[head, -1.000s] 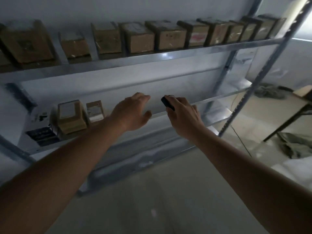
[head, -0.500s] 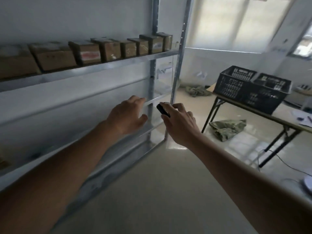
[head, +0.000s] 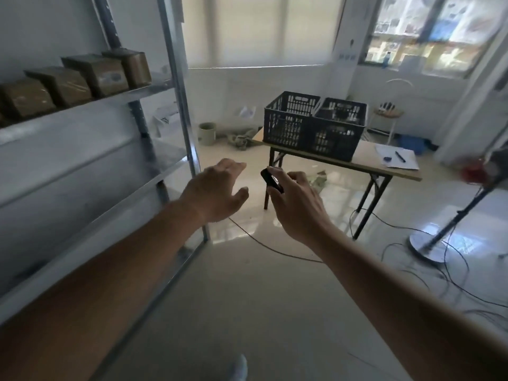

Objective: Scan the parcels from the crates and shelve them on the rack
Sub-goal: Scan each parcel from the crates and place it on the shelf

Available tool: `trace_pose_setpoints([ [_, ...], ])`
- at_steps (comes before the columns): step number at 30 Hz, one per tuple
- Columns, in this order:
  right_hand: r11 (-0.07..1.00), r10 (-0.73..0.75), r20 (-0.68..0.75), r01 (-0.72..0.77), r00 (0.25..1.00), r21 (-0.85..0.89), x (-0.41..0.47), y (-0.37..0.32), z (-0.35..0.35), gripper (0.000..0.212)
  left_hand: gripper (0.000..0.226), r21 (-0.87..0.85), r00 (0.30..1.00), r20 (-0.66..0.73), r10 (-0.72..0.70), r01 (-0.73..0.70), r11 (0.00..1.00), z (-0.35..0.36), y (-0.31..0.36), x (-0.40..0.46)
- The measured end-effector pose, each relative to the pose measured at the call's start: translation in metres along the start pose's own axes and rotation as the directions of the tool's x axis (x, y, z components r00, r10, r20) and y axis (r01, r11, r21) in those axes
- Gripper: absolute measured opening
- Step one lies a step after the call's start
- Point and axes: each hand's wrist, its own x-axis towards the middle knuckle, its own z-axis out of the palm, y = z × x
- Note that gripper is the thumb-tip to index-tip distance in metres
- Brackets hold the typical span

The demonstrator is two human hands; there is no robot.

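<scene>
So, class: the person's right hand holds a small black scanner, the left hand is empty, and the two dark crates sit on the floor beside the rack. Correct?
Not quite. The head view shows the crates on the table, not the floor. The right hand does hold the scanner, and the left hand is empty.

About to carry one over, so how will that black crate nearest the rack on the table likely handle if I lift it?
The black crate looks like rigid slotted plastic, so probably stiff and light itself. Its contents are hidden, so weight is uncertain. It stands flat beside the second crate, so unlikely to tip.
</scene>
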Motion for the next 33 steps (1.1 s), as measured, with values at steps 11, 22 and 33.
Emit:
trace_pose_setpoints([
  [11, 0.967, 0.256, -0.099, -0.255, 0.962, 0.016, 0.17, 0.132, -0.012, 0.051, 0.065, -0.054, 0.966, 0.082, 0.245, -0.241, 0.969, 0.073, 0.014, 0.248],
  [22, 0.935, 0.352, -0.121, -0.354, 0.928, 0.0, 0.322, 0.287, -0.016, 0.053, 0.066, -0.121, 0.942, 0.122, 0.312, -0.298, 0.947, 0.16, 0.052, 0.47],
  [33, 0.943, 0.332, -0.041, -0.332, 0.942, 0.007, 0.485, 0.461, -0.037, 0.052, 0.064, -0.157, 0.958, 0.198, 0.208, -0.178, 0.971, 0.255, 0.113, 0.681],
])
